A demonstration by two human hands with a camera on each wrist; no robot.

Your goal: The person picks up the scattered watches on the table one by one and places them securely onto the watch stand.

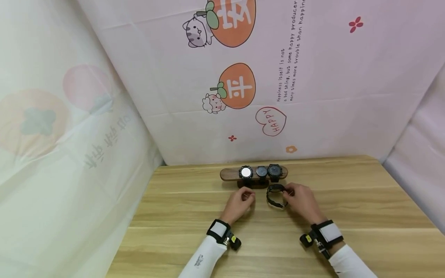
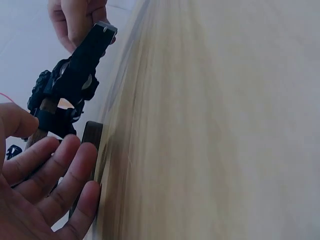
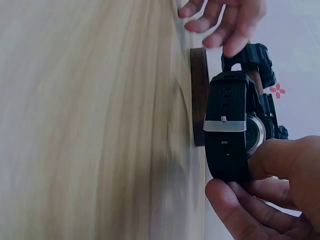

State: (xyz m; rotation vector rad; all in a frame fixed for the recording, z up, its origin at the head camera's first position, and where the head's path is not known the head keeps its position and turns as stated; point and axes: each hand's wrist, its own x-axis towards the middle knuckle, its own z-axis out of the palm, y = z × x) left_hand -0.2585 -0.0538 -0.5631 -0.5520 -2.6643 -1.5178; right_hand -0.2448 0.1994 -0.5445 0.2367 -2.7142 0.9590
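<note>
My right hand (image 1: 304, 200) pinches a black wristwatch (image 1: 276, 196) by one side, its strap closed in a loop above the table. In the right wrist view the strap's buckle (image 3: 225, 126) and part of the metal case back show. My left hand (image 1: 238, 204) holds nothing; its fingers (image 2: 60, 185) are loosely bent near the front of a dark wooden watch stand (image 1: 229, 175). Three more watches sit on the stand's bar: one with a bright white face (image 1: 245, 172), a smaller dark watch (image 1: 262, 171) and a bulkier black watch (image 1: 274, 170).
The stand's base (image 1: 253, 185) rests near the back edge of the wood-grain table (image 1: 187, 216). A printed white cloth (image 1: 194, 135) hangs behind the table, and more cloth (image 1: 69, 193) hangs at the left. Both wrists wear strapped cameras (image 1: 235, 243).
</note>
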